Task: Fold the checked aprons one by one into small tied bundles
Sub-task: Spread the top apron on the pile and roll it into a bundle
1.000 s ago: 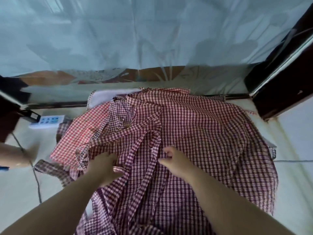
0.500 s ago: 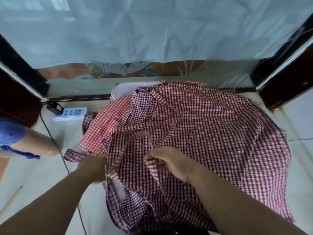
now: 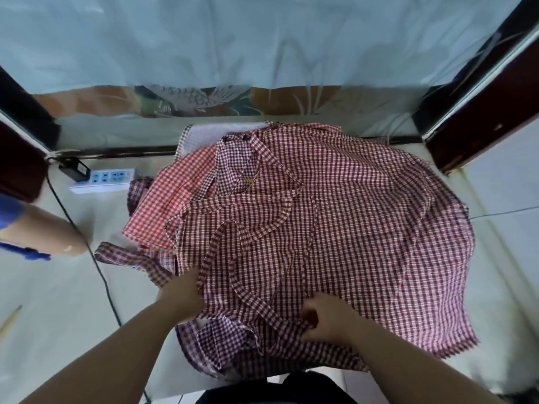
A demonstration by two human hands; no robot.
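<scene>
A heap of checked aprons lies on the pale floor in front of me. On top is spread a dark maroon checked apron (image 3: 364, 228), its straps looping across it. Under it at the left shows a brighter red checked apron (image 3: 172, 199). My left hand (image 3: 180, 293) grips the left edge of the maroon apron, its fingers tucked under the cloth. My right hand (image 3: 323, 319) is curled round a bunched strap and fold near the apron's near edge.
A white power strip (image 3: 108, 177) with a black plug lies at the back left, and its black cable (image 3: 96, 258) runs along the floor past my left arm. Another person's limb (image 3: 43, 231) is at the far left. Dark wooden frames (image 3: 481, 112) flank a curtained window.
Both hands have drawn back toward me along the maroon apron. The right hand now holds cloth lower and further right, and the top apron lies more spread out.
</scene>
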